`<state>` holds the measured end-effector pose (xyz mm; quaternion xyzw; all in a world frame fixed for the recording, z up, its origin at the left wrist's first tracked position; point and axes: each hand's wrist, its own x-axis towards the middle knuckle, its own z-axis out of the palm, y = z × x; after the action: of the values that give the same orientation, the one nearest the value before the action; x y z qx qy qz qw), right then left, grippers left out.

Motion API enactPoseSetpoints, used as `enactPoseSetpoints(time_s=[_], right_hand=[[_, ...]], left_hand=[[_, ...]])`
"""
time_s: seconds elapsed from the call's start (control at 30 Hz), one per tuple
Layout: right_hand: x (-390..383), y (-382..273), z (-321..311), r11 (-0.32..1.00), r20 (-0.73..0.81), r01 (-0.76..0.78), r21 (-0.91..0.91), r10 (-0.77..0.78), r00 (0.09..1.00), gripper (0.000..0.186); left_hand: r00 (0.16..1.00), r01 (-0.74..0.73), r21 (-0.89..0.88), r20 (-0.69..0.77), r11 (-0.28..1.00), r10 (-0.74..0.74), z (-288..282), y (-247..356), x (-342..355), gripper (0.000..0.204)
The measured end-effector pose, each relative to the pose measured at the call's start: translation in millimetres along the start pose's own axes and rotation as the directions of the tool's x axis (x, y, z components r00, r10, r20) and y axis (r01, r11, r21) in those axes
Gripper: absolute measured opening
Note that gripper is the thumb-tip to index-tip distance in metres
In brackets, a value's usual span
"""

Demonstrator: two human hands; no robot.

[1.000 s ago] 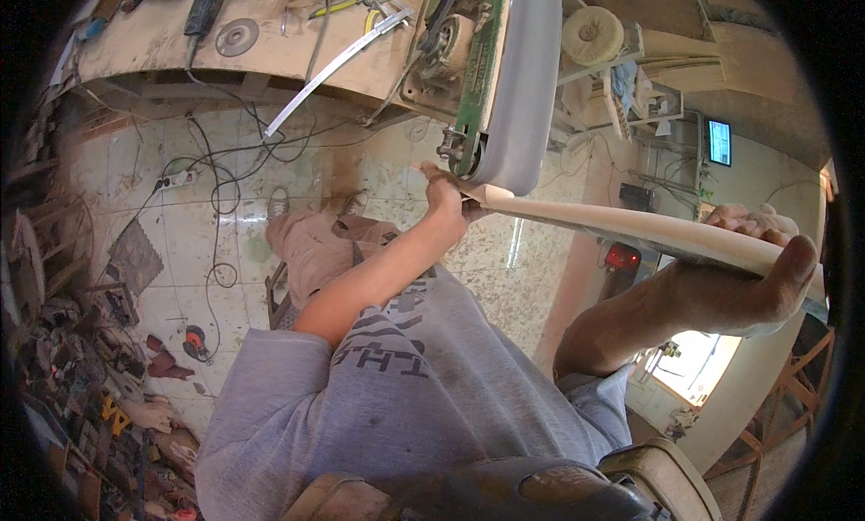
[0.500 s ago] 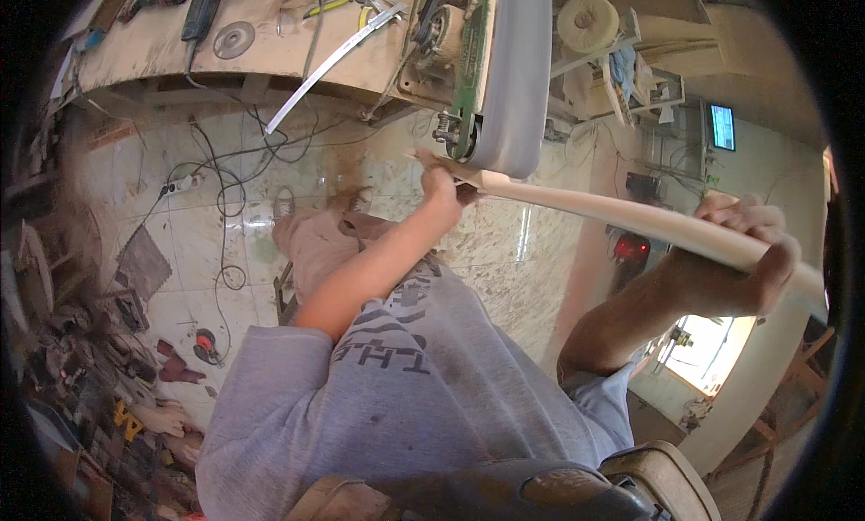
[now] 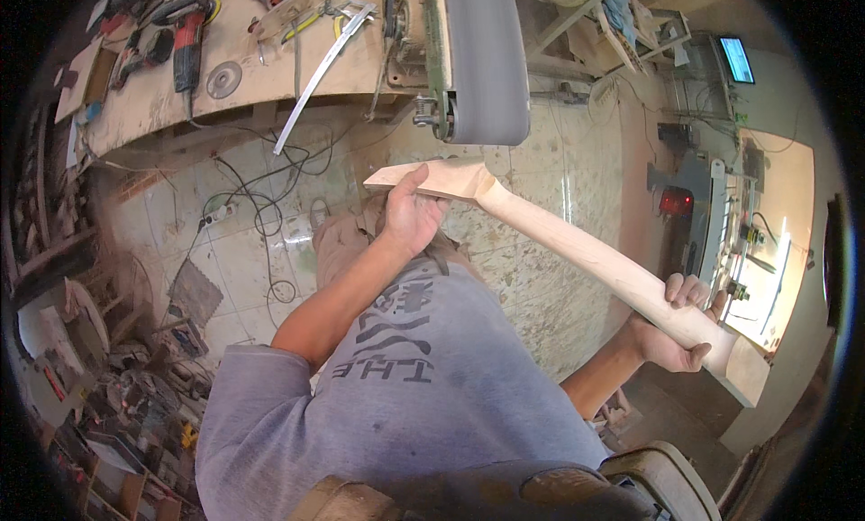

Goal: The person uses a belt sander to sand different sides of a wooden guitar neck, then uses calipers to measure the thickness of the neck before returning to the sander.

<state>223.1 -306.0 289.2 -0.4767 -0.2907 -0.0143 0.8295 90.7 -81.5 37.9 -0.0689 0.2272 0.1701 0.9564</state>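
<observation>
A pale wooden guitar neck (image 3: 577, 249) slants across in front of my chest, its rounded back facing up. My left hand (image 3: 413, 217) grips the flat, pointed headstock end, thumb over the top. At the blocky heel end, my right hand (image 3: 674, 330) is wrapped around the shaft from below, with fingertips showing over the far edge. Just beyond the headstock is the grey belt of a belt sander (image 3: 489, 66), its surface smeared as if running. A visible gap separates the wood from the belt.
On the far-left workbench (image 3: 261, 98) lie an angle grinder (image 3: 187, 53), a grinding disc (image 3: 224, 80) and a caliper (image 3: 324, 71) that overhangs the edge. Cables (image 3: 270, 192) trail over the dusty tiled floor. Wood scraps (image 3: 117, 413) are heaped at lower left.
The guitar neck has come away from the sander belt toward me, and its heel end has dropped nearer my body. Both hands keep hold; the right wrist has turned.
</observation>
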Motion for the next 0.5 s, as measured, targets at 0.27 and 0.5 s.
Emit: enactPoseSetpoints(time_s=[0.27, 0.5], right_hand=[[-14, -8, 16, 0.986, -0.206, 0.048, -0.162, -0.081, 0.975, 0.062], [2, 1, 86, 0.916, -0.277, 0.057, -0.398, -0.179, 0.944, 0.062]], left_hand=[[0.994, -0.038, 0.173, -0.097, 0.984, 0.056, 25, -6, 25, 0.047], [0.989, -0.059, 0.138, -0.128, 0.989, 0.076, 31, -7, 67, 0.079]])
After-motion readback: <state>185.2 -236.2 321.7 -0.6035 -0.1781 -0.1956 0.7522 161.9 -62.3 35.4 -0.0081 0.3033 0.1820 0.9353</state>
